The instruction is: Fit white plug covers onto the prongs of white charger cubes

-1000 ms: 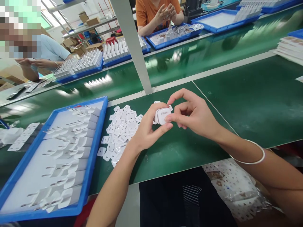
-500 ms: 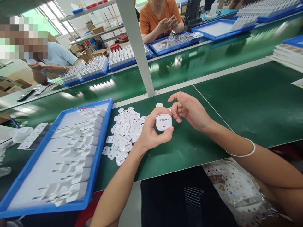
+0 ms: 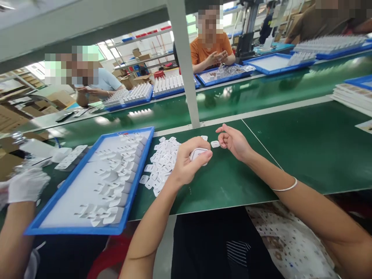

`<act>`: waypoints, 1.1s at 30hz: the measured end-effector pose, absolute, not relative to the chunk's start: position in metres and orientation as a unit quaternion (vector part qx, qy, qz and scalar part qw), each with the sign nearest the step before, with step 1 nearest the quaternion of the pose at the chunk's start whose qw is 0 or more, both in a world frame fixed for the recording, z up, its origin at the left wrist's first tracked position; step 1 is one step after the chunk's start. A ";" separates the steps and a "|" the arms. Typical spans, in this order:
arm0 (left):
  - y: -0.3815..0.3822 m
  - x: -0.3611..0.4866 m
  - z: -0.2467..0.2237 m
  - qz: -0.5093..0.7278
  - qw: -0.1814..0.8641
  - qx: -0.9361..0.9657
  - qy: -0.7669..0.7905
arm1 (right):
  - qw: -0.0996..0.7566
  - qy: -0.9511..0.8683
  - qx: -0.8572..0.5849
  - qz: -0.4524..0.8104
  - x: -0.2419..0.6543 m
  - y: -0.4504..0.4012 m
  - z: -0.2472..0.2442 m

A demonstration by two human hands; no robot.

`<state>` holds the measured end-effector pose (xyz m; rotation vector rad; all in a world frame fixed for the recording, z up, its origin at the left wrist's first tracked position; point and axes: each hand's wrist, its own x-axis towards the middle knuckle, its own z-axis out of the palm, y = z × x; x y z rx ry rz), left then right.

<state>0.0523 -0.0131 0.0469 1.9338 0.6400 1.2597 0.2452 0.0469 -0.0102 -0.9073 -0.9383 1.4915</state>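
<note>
My left hand [image 3: 186,164] is wrapped round a white charger [image 3: 199,154], its rounded front face partly covered by the thumb. To the right, my right hand [image 3: 235,142] hovers low over the green table, index finger stretched out and the other fingers loosely bent, with nothing seen in it. Right at its fingertips lies a small white faceplate [image 3: 215,144] with a slot. Another faceplate [image 3: 204,138] lies just behind the left hand. A heap of white faceplates [image 3: 164,157] spreads to the left of my left hand.
A blue-rimmed tray [image 3: 138,174] holds rows of white chargers with prongs [image 3: 116,209]. A co-worker's gloved hand [image 3: 27,185] is at far left. Across the green belt, people sit behind more trays. A grey post [image 3: 188,77] rises at the table's back edge.
My left hand has tilted the charger, so its printed face now shows less. My right hand has moved slightly away from it. The view has shifted, bringing the gloved hand in at left.
</note>
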 end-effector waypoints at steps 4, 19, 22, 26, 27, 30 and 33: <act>-0.057 0.007 0.075 0.510 0.288 0.724 0.364 | 0.547 -0.359 -0.396 0.644 0.248 0.050 -0.019; -0.151 -0.211 0.098 0.167 -0.023 0.463 0.870 | 0.414 -0.418 -0.458 0.666 0.252 0.041 -0.039; -0.138 -0.210 0.090 0.168 0.020 0.474 0.864 | 0.407 -0.405 -0.463 0.676 0.253 0.045 -0.042; -0.128 -0.192 0.088 0.189 0.060 0.497 0.845 | 0.409 -0.372 -0.484 0.679 0.251 0.047 -0.040; -0.128 -0.188 0.089 0.195 0.067 0.500 0.841 | 0.413 -0.366 -0.487 0.677 0.251 0.047 -0.039; -0.135 -0.178 0.093 0.215 0.080 0.504 0.833 | 0.413 -0.370 -0.490 0.673 0.251 0.047 -0.039; -0.150 -0.171 0.098 0.236 0.076 0.503 0.828 | 0.406 -0.387 -0.491 0.667 0.251 0.049 -0.041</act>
